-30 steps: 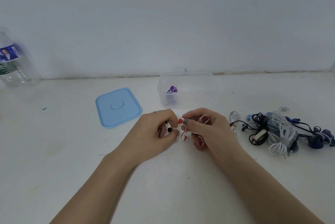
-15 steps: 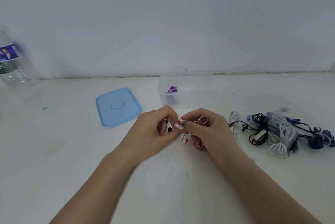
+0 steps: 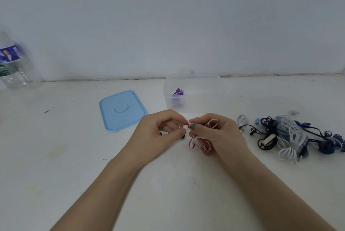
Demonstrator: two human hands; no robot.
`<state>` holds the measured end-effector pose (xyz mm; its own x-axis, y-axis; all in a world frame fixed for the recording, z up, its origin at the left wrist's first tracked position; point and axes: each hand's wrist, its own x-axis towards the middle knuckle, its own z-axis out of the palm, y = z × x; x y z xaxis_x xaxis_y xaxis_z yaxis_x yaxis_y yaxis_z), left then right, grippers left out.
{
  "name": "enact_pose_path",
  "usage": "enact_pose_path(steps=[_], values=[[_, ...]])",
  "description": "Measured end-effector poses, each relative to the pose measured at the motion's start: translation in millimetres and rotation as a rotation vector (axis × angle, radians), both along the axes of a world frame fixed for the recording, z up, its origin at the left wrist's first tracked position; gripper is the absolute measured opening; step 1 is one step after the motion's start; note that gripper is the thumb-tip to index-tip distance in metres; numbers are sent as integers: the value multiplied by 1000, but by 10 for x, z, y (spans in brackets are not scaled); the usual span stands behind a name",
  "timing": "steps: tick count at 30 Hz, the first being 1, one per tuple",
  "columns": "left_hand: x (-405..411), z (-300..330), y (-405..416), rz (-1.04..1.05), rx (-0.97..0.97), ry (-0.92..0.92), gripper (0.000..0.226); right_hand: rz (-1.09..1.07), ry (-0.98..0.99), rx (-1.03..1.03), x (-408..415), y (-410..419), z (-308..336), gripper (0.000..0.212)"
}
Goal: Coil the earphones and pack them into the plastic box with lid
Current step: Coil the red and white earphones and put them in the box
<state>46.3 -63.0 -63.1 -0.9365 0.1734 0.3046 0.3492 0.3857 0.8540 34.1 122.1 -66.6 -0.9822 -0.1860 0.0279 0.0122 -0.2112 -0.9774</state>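
Fingers (image 3: 194, 127) of the right hand (image 3: 220, 133) curl round a red-and-white earphone coil (image 3: 207, 144); the left hand (image 3: 158, 131) pinches its white earbud (image 3: 186, 125), both low over the desk (image 3: 56, 156). Cable judged light, limp and springy: best gripped across the loops. Behind stand the clear plastic box (image 3: 194, 92), holding a purple set (image 3: 178, 92), and the blue lid (image 3: 122, 110); the uncoiled pile (image 3: 291, 135) lies to the right.

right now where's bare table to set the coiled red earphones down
Bare table left of the blue lid, and between lid and bottle. Crowded right of the right hand: the cable pile.
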Motion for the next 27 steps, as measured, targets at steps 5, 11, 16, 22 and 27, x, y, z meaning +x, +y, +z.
enact_pose_path(steps=[5,11,16,22,27], values=[[-18,13,5,-42,189,-143,2,17,14,29,5,-3,10,18],[-26,15,15,-78,285,-153,9,35,-34,-21,19,4,34,12],[-9,31,25,-49,310,-178,6,49,-28,-29,28,-16,33,11],[-12,30,31,-32,303,-182,10,27,14,-19,45,-23,34,12],[-25,37,25,-42,331,-195,20,-33,102,47,84,-50,71,8]])
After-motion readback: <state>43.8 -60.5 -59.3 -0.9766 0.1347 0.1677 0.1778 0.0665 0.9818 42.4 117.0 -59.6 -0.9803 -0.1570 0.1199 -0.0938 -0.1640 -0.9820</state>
